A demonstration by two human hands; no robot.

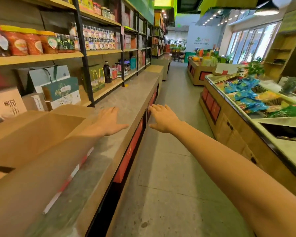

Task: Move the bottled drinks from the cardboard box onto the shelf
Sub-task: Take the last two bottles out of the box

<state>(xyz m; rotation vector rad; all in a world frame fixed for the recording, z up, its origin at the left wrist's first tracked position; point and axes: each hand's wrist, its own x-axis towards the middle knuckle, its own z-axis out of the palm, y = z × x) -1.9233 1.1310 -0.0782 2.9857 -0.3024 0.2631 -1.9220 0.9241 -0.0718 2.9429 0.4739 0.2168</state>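
Flanking empty hands, plain brown cardboard box (41,132) (flaps open).

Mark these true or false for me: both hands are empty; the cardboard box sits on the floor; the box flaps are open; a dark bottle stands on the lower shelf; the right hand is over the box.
1. Both hands are empty. True: left hand and right hand hold nothing, fingers spread.
2. The cardboard box sits on the floor. False: it rests on the grey counter.
3. The box flaps are open. True.
4. A dark bottle stands on the lower shelf. True.
5. The right hand is over the box. False: it hangs past the counter's edge, over the aisle.
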